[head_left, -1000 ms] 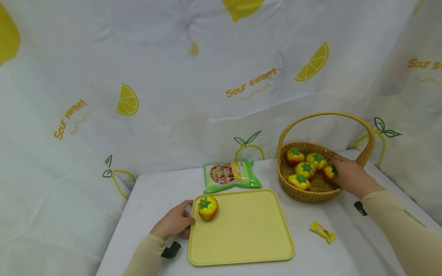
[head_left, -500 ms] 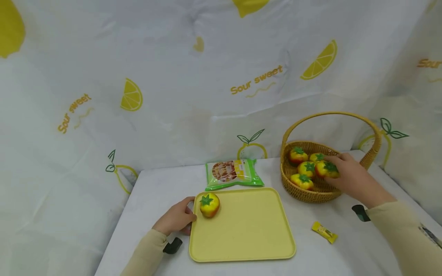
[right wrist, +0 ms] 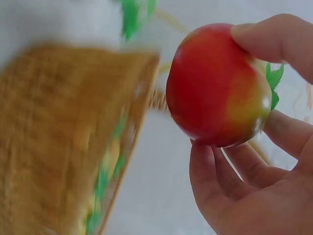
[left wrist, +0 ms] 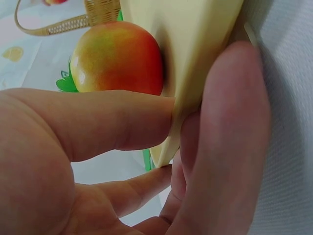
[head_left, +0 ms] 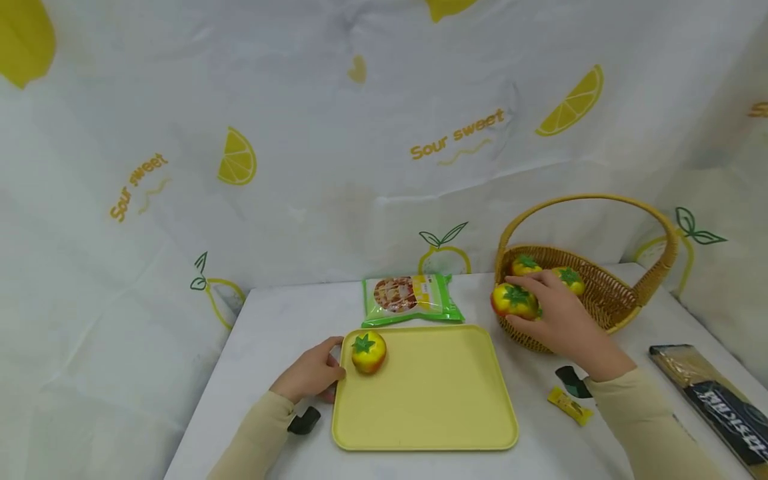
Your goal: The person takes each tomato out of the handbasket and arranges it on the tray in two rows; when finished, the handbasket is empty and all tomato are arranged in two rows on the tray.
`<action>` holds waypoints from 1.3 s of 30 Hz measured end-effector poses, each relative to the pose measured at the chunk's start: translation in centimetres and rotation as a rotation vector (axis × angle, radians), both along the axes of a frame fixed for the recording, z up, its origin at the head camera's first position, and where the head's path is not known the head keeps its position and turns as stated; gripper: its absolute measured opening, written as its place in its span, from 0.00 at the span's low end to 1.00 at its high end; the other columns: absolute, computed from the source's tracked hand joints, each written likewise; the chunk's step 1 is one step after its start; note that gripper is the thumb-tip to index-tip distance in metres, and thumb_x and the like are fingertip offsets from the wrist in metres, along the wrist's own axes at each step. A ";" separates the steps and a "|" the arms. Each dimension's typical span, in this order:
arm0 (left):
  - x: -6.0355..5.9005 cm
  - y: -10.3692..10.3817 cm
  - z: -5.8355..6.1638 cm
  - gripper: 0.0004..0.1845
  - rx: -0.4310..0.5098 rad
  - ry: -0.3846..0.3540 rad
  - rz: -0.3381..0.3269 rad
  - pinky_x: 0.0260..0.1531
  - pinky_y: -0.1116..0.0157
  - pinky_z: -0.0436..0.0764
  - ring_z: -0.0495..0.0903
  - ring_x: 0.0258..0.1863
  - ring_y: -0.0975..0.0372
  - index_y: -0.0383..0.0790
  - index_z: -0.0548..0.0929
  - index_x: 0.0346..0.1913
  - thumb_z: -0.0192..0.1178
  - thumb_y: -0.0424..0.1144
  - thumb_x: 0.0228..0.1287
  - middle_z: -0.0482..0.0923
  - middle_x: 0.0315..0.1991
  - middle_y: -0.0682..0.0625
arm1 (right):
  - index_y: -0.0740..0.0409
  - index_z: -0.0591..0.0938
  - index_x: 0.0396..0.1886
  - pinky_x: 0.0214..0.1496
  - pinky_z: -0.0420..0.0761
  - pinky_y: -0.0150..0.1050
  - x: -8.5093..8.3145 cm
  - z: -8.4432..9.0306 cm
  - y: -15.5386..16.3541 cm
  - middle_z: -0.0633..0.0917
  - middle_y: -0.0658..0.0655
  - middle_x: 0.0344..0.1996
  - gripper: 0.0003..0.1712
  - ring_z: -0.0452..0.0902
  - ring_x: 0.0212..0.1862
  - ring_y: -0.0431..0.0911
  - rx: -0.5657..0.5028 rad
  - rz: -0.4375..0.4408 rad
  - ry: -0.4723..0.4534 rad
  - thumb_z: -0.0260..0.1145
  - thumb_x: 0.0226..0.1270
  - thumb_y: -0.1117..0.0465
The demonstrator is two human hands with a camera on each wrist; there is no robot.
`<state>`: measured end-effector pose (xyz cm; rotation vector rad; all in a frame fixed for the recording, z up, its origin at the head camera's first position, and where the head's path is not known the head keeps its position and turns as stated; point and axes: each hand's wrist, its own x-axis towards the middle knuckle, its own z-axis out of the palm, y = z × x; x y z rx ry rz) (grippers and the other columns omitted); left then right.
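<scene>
My left hand [head_left: 309, 372] pinches the left edge of a pale yellow tray [head_left: 426, 400], thumb and fingers on either side of its rim in the left wrist view. One yellow-and-red persimmon [head_left: 369, 352] with a green leafy top sits in the tray's far left corner. Gripped in my right hand [head_left: 558, 323] is another persimmon [right wrist: 215, 88], raised at the left front of the wicker basket [head_left: 606, 300] and outside its rim in the right wrist view. More persimmons [head_left: 569, 280] lie in the basket, some hidden behind the hand.
Behind the tray lies a green-and-white food packet [head_left: 414, 299]. A small yellow wrapped sweet [head_left: 570, 407] is on the table between tray and right sleeve. A black-and-gold packet [head_left: 714, 400] lies at the right edge. The tall basket handle [head_left: 591, 197] arches over the basket.
My right hand has lifted a persimmon from the basket's right side and carried it left over the others to the basket's near left rim. The left hand stays at the tray.
</scene>
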<state>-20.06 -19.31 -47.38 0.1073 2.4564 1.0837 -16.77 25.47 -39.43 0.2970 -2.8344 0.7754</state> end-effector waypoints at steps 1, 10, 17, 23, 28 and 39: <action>0.0 0.0 0.0 0.39 0.000 -0.001 0.001 0.27 0.62 0.90 0.85 0.28 0.57 0.43 0.67 0.82 0.66 0.36 0.70 0.81 0.44 0.44 | 0.59 0.77 0.75 0.59 0.84 0.66 -0.1 -0.2 -0.8 0.74 0.67 0.63 0.38 0.80 0.58 0.64 -0.011 0.020 0.011 0.79 0.68 0.57; 0.0 0.0 0.3 0.38 -0.007 0.005 -0.006 0.27 0.62 0.90 0.85 0.26 0.57 0.45 0.67 0.82 0.65 0.36 0.70 0.80 0.45 0.44 | 0.55 0.82 0.70 0.60 0.86 0.56 -1.2 -2.8 -7.0 0.80 0.60 0.60 0.34 0.82 0.58 0.54 -0.104 0.133 -0.027 0.81 0.66 0.56; 0.0 0.0 0.4 0.38 -0.011 0.012 -0.018 0.26 0.62 0.90 0.85 0.25 0.58 0.45 0.67 0.82 0.65 0.35 0.70 0.80 0.45 0.43 | 0.55 0.81 0.72 0.65 0.85 0.58 -1.6 -4.3 -10.3 0.83 0.59 0.63 0.36 0.82 0.62 0.55 -0.097 0.203 -0.095 0.81 0.66 0.55; 0.0 0.0 0.5 0.38 -0.005 0.006 -0.016 0.26 0.62 0.90 0.85 0.25 0.58 0.44 0.66 0.82 0.65 0.34 0.70 0.80 0.45 0.43 | 0.56 0.80 0.73 0.68 0.84 0.57 -1.5 -5.3 -11.8 0.82 0.59 0.66 0.36 0.82 0.64 0.55 -0.109 0.245 -0.154 0.80 0.67 0.56; 0.0 0.1 0.9 0.38 -0.003 0.005 -0.013 0.26 0.63 0.90 0.85 0.25 0.58 0.43 0.66 0.82 0.65 0.34 0.70 0.80 0.45 0.43 | 0.54 0.80 0.74 0.71 0.82 0.60 -1.5 -6.0 -12.4 0.81 0.60 0.69 0.37 0.80 0.67 0.57 -0.114 0.265 -0.178 0.80 0.67 0.56; -0.2 0.1 0.4 0.38 -0.022 -0.005 -0.010 0.27 0.62 0.90 0.85 0.24 0.58 0.44 0.66 0.82 0.65 0.35 0.71 0.79 0.44 0.44 | 0.53 0.79 0.76 0.74 0.80 0.58 -1.7 -6.9 -13.0 0.80 0.58 0.72 0.38 0.79 0.70 0.55 -0.120 0.288 -0.239 0.80 0.68 0.56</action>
